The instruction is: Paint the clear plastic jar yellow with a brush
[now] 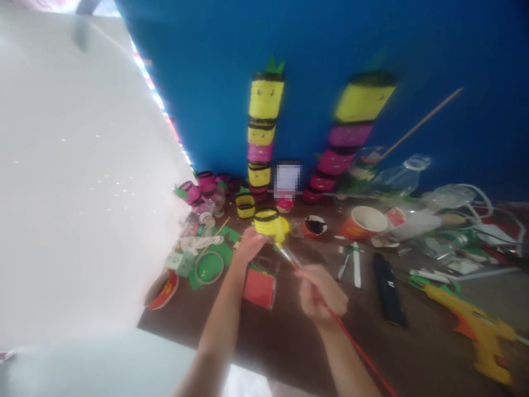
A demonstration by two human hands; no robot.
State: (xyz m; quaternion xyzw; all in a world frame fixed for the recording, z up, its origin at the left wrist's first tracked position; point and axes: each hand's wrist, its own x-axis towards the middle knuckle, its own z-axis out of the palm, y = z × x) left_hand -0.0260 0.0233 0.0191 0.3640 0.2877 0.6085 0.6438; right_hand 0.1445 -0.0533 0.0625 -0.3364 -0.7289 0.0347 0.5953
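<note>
My left hand (250, 246) is closed at the near left side of a small yellow container with a black rim (266, 225), holding it; some of its fingers are hidden. In my right hand (322, 291) is a paintbrush (293, 260) with a long red handle, gripped like a pen. Its bristles point at the container's lower right side and seem to touch yellow there, though blur hides the exact contact. Just beyond stands another small yellow piece with a dark rim (246, 206). To the right is a cup of dark paint (314, 226).
Yellow and pink stacked towers (260, 135) stand against the blue wall. An orange paper cup (364, 222), clear plastic bottles, markers (356, 266), a black case (389, 289) and a yellow glue gun (475, 325) lie rightward. Green sheets, a tape roll (209, 268) and a red packet (259, 288) lie left and near.
</note>
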